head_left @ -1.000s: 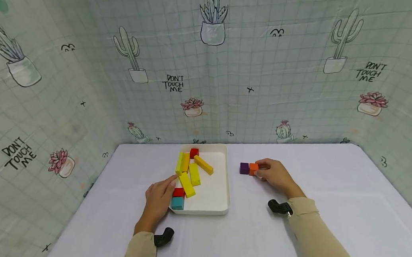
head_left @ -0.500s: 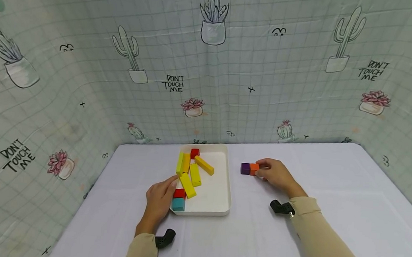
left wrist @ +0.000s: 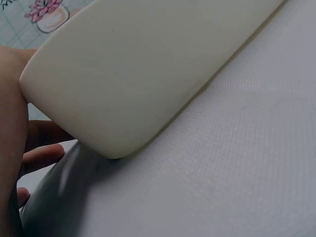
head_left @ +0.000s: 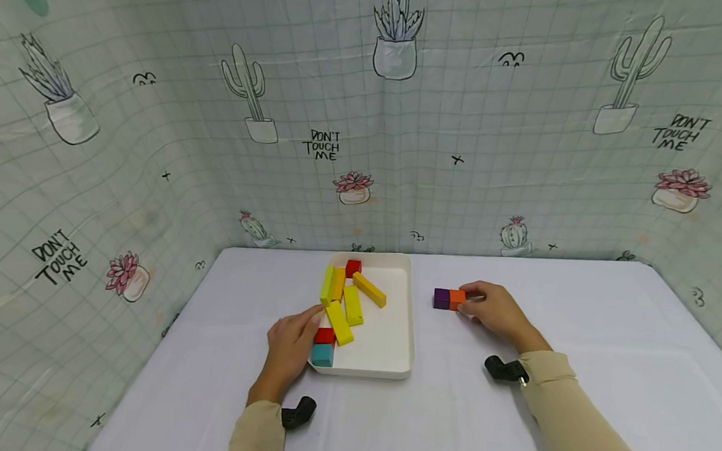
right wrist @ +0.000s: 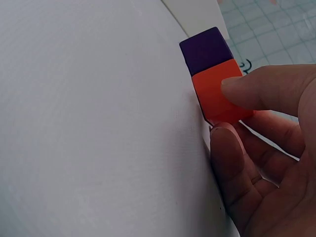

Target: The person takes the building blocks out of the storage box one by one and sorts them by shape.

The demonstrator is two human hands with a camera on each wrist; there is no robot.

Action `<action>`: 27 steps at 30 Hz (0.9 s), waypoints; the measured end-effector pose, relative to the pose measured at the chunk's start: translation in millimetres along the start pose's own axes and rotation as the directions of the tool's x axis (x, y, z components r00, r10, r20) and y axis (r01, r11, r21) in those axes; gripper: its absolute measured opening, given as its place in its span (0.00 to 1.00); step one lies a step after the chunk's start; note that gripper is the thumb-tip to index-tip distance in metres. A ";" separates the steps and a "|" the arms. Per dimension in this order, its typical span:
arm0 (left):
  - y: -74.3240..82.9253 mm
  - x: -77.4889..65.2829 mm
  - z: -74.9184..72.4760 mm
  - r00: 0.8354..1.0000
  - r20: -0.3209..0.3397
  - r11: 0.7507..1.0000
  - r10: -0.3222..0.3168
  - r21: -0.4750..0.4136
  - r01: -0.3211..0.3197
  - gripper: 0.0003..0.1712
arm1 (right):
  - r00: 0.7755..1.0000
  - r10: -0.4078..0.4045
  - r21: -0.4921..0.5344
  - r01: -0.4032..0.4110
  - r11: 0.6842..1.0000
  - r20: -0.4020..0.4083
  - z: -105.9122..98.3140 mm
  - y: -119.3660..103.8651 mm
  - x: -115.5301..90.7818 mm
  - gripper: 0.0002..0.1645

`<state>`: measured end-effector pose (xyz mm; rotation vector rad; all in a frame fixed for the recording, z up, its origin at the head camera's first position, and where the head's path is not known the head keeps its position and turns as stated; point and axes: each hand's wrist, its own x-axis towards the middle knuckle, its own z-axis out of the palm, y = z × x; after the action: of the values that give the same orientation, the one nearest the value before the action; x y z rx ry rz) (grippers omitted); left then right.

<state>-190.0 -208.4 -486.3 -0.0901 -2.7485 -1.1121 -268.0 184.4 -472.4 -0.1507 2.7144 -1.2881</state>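
Observation:
My right hand pinches an orange block between thumb and fingers. The orange block touches a purple block, side by side on the table. In the right wrist view, a fingertip lies on the face of the orange block, with the purple block against its far end. At the left side of a white tray, my left hand holds the rim. The left wrist view has the tray's outer wall beside the hand, some fingers partly hidden behind it.
Inside the tray are several yellow blocks, a red block at the back, another red block and a teal block at the front left. A patterned cloth wall rises behind the white table.
The whole head view has shifted slightly, so everything appears further right. Both hands keep their places at the tray and the orange block.

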 end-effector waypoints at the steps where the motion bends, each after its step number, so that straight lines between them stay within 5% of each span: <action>1: 0.5 0.5 0.8 1.000 -0.001 1.000 0.000 0.002 0.000 0.26 | 1.000 0.005 0.001 -0.005 1.000 -0.002 -0.6 0.4 -0.6 0.28; 17: 0.2 2.6 -0.2 1.000 0.012 1.000 -0.005 0.031 0.005 0.26 | 0.999 -0.010 0.097 0.007 0.995 0.036 -8.6 3.8 -4.0 0.31; 27: -1.2 1.3 0.9 1.000 0.006 1.000 -0.006 0.019 0.005 0.26 | 0.996 -0.074 0.177 0.082 0.981 -0.053 -14.2 -14.7 -11.9 0.27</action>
<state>-191.6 -208.7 -487.6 -0.0835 -2.7658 -1.0881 -258.1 187.7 -451.2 -0.2126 2.6362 -1.5682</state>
